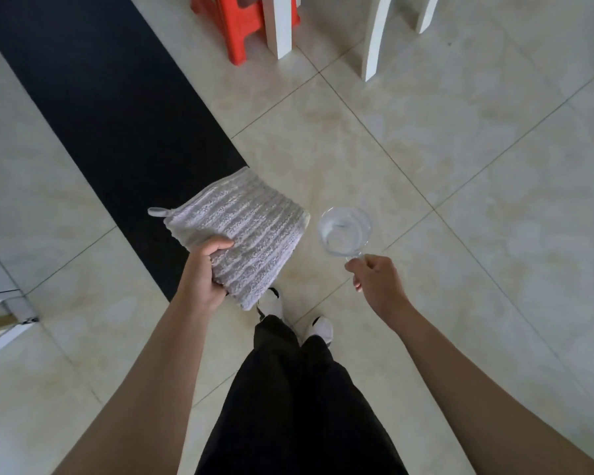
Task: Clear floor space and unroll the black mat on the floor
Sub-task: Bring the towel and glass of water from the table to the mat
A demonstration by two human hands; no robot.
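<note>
While the black mat point(117, 108) already lies flat across the floor tiles, the left hand point(203, 272) grips a folded grey towel point(240, 231). The right hand point(374, 282) pinches the handle of a glass cup point(344, 230); unrolling looks done, with these two items probably left to set down.

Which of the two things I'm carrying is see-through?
The glass cup, held by its handle in your right hand. The left hand grips an opaque grey ribbed towel.

Matt black mat point(124, 108) on glossy floor tiles point(426, 149); ribbed grey cloth towel point(251, 228), clear glass cup point(344, 230).
</note>
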